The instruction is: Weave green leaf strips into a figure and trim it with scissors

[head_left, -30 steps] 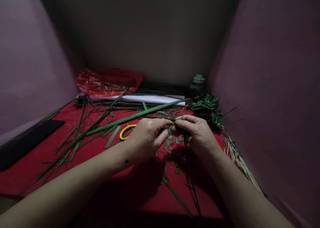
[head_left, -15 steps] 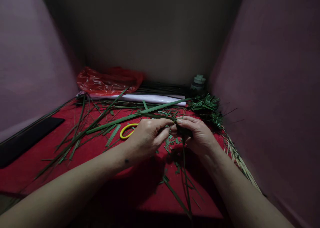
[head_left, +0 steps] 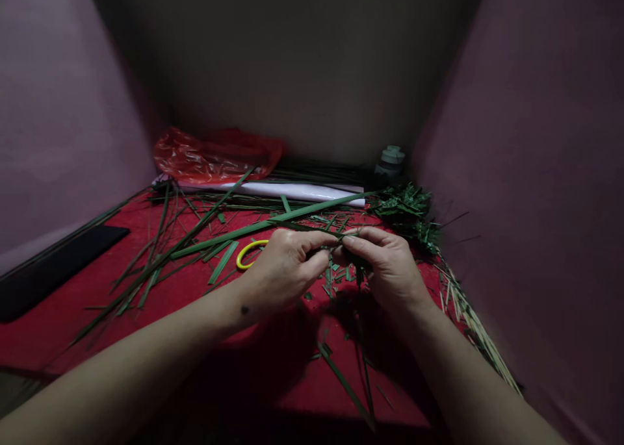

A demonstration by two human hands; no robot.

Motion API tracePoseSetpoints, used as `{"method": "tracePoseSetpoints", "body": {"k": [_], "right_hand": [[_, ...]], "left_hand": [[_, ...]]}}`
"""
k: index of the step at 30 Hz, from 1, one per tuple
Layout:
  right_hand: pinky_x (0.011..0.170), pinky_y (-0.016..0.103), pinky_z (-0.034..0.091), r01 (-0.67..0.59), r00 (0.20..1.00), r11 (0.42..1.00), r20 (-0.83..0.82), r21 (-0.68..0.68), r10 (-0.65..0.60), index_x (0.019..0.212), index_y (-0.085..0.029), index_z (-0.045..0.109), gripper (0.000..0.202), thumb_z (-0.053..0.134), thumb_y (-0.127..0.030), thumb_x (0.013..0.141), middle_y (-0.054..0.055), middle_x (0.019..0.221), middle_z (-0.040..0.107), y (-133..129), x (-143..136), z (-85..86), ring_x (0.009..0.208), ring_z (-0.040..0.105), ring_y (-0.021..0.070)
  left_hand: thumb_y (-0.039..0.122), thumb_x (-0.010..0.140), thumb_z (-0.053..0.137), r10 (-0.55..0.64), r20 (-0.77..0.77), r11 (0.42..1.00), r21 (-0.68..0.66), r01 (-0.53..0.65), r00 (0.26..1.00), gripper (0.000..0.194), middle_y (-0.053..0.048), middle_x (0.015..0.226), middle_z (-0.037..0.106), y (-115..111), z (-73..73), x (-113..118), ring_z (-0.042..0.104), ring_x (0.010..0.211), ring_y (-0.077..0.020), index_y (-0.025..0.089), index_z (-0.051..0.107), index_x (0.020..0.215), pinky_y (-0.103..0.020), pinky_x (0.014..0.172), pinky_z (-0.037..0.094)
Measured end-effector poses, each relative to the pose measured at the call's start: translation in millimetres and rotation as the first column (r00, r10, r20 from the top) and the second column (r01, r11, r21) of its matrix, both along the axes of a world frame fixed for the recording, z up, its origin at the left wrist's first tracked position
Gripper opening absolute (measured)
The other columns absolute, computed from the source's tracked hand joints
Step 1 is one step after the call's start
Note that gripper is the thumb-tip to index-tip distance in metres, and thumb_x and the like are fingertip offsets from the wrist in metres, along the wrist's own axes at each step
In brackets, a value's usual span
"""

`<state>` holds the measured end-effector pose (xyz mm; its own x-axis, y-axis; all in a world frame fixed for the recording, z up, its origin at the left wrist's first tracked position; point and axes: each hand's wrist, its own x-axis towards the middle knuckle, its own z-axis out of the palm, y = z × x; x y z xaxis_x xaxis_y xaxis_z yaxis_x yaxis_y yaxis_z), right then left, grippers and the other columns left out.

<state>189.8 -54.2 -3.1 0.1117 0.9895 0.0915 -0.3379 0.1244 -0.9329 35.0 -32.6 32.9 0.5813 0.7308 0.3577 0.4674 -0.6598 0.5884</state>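
My left hand [head_left: 297, 260] is closed, thumb and forefinger pinching a green leaf strip [head_left: 303, 226]. My right hand [head_left: 390, 266] is closed around a small dark green folded leaf piece [head_left: 359, 261], mostly hidden by the fingers. The fingertips of both hands meet at this piece, above the red cloth [head_left: 277, 347]. A thin strip [head_left: 363, 360] hangs below my right hand toward the front edge. Beside my left hand lies a yellow ring-shaped handle [head_left: 239, 258], its other end hidden behind the hand.
Long green leaf strips [head_left: 229, 236] and cut scraps litter the cloth. At the back are a red plastic bag [head_left: 214, 159], a white roll [head_left: 302, 192] and a bottle [head_left: 390, 161]. Leafy green pieces [head_left: 407, 211] and pale stalks [head_left: 475, 328] line the right; a black flat object [head_left: 68, 269] lies left.
The whole view has shifted slightly to the right. My right hand has turned a little, its thumb now further over the leaf piece; my left hand keeps its pinch.
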Motion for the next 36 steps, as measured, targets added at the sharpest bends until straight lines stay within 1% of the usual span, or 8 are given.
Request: {"method": "tracePoseSetpoints", "body": {"k": [4,11,16,22,29,31,34,36], "right_hand": [[0.058,0.024,0.050,-0.014,1.000,0.999,-0.012,-0.035,0.013,0.069,-0.014,0.068,0.010,0.069,-0.022,0.063,0.001,0.059,0.066,2,1,-0.9,0.055,0.062,0.0120],[0.059,0.024,0.050,-0.006,1.000,1.000,0.023,-0.022,0.006,0.068,-0.016,0.067,0.007,0.068,-0.022,0.065,0.001,0.061,0.066,0,0,-0.1,0.055,0.061,0.0112],[0.060,0.024,0.048,0.062,0.979,0.996,0.190,0.062,-0.073,0.072,-0.018,0.069,0.008,0.064,-0.023,0.069,0.000,0.063,0.065,-4,-4,-0.6,0.060,0.060,0.0122],[0.065,0.025,0.045,0.213,0.817,0.932,0.471,0.292,-0.334,0.080,-0.019,0.068,0.011,0.060,-0.022,0.073,0.001,0.073,0.065,-9,-10,-4.8,0.067,0.057,0.0132],[0.067,0.026,0.045,0.206,0.692,0.890,0.583,0.406,-0.426,0.081,-0.020,0.066,0.012,0.056,-0.020,0.076,0.002,0.077,0.066,-9,-10,-10.5,0.070,0.059,0.0154],[0.070,0.027,0.045,0.202,0.640,0.868,0.610,0.455,-0.468,0.081,-0.021,0.066,0.013,0.055,-0.018,0.076,0.003,0.078,0.067,-10,-10,-11.2,0.073,0.060,0.0163],[0.067,0.028,0.045,0.198,0.595,0.858,0.637,0.475,-0.490,0.079,-0.021,0.067,0.013,0.054,-0.018,0.076,0.004,0.076,0.067,-10,-9,-11.0,0.070,0.060,0.0164],[0.066,0.027,0.045,0.201,0.606,0.866,0.636,0.458,-0.477,0.079,-0.022,0.067,0.013,0.054,-0.018,0.076,0.003,0.075,0.067,-10,-9,-10.7,0.069,0.061,0.0164]], "left_hand": [[0.008,0.075,0.046,-0.029,0.039,0.999,-0.037,0.030,0.999,0.035,0.007,0.070,0.068,0,-0.1,0,0.054,0.055,-0.0049,0.021,0.068,0.099,-0.012,0.052,0.038],[0.008,0.075,0.046,-0.031,0.060,0.999,-0.036,0.034,0.998,0.034,0.007,0.067,0.067,-1,-0.6,0,0.054,0.055,-0.0053,0.020,0.069,0.096,-0.013,0.054,0.039],[0.006,0.072,0.045,0.012,0.050,0.996,-0.086,-0.007,0.999,0.036,0.006,0.061,0.065,-2,4.0,1,0.050,0.049,-0.0058,0.019,0.070,0.093,-0.015,0.051,0.039],[0.006,0.072,0.044,0.025,0.055,0.990,-0.140,-0.017,0.998,0.035,0.005,0.056,0.061,-1,2.1,1,0.046,0.046,-0.0058,0.017,0.070,0.093,-0.017,0.049,0.037],[0.009,0.075,0.045,0.050,0.061,0.998,0.024,-0.051,0.997,0.029,-0.001,0.073,0.067,-1,-15.9,3,0.057,0.061,-0.0096,0.014,0.067,0.094,-0.019,0.058,0.041],[0.012,0.076,0.045,0.028,0.085,0.996,-0.082,-0.021,0.996,0.027,-0.001,0.070,0.066,1,-14.9,2,0.055,0.058,-0.0092,0.014,0.067,0.093,-0.019,0.054,0.040],[0.015,0.078,0.043,-0.018,0.120,0.941,-0.335,0.058,0.993,0.025,0.002,0.054,0.057,5,-11.8,2,0.047,0.045,-0.0075,0.012,0.066,0.089,-0.018,0.044,0.036],[0.014,0.079,0.042,-0.031,0.115,0.954,-0.294,0.064,0.993,0.024,0.002,0.054,0.058,7,-13.9,2,0.048,0.046,-0.0081,0.011,0.065,0.088,-0.018,0.045,0.038]]}}
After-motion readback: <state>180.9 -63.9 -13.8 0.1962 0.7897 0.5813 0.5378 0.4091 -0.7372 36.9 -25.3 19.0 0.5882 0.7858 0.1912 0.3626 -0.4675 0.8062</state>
